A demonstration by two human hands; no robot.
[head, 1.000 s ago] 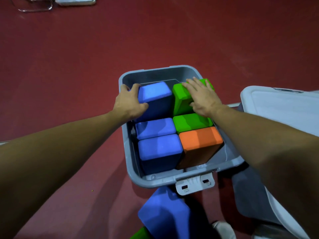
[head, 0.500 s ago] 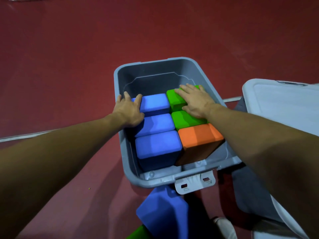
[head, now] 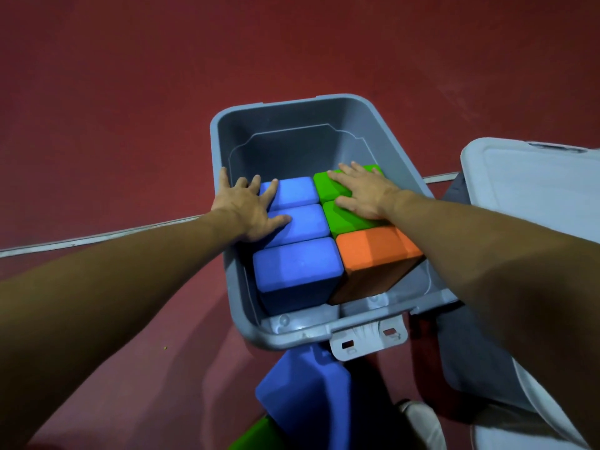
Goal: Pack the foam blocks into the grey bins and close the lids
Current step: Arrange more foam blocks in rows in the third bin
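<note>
An open grey bin [head: 292, 125] stands on the red floor with two rows of foam blocks inside. The left row is three blue blocks [head: 297, 271]. The right row is two green blocks [head: 344, 219] and an orange block [head: 373, 251]. My left hand [head: 250, 209] lies flat with spread fingers on the two far blue blocks, its outer finger along the bin's left wall. My right hand [head: 363, 193] presses flat on the two green blocks. The far end of the bin holds no blocks.
A loose blue block [head: 302, 391] and a green block [head: 256, 433] lie on the floor just below the bin's white latch [head: 367, 339]. A pale lid [head: 535, 190] of another grey bin sits at the right. A white line [head: 97, 237] crosses the floor.
The far blue and green blocks, tilted up a second ago, have been pushed down level with the others. Both hands went from gripping or guiding them to lying flat on top.
</note>
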